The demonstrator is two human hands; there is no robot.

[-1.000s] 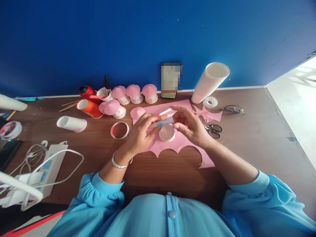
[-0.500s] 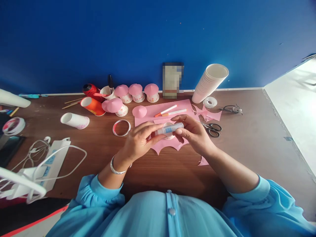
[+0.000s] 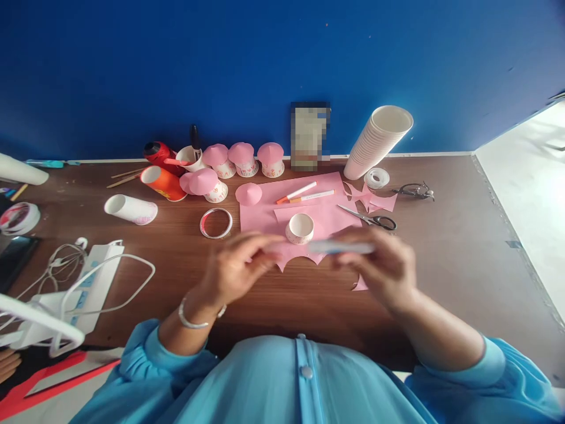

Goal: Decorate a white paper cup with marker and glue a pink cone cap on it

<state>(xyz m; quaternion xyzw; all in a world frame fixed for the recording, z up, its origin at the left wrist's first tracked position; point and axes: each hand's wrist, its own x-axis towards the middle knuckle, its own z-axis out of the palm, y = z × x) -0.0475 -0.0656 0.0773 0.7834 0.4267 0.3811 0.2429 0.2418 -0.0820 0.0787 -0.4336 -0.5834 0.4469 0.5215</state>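
Note:
My right hand [image 3: 382,259], blurred by motion, is closed on a white glue stick [image 3: 342,247] with a blue label. My left hand [image 3: 241,262] is pinched on a small pale piece that looks like the glue stick's cap [image 3: 274,247]; it is smeared. A gap separates the two. Behind and between the hands, a short cut paper cup [image 3: 300,229] with a patterned outside stands open side up on pink paper [image 3: 260,221]. Near my right hand lie scissors [image 3: 373,220], blades pointing left. A pink paper cone [image 3: 248,194] sits on the paper's left corner.
Several small cups with pink cone tops [image 3: 241,152] line the wall. A tall cup stack [image 3: 379,141] leans right. Two markers [image 3: 304,195], a tape ring [image 3: 216,223], a white cup [image 3: 131,210], a phone [image 3: 309,135] and a power strip [image 3: 97,282] also lie on the table.
My hands have moved apart, and the glue stick has separated into two parts, the body in my right hand. The short cup behind them is now uncovered.

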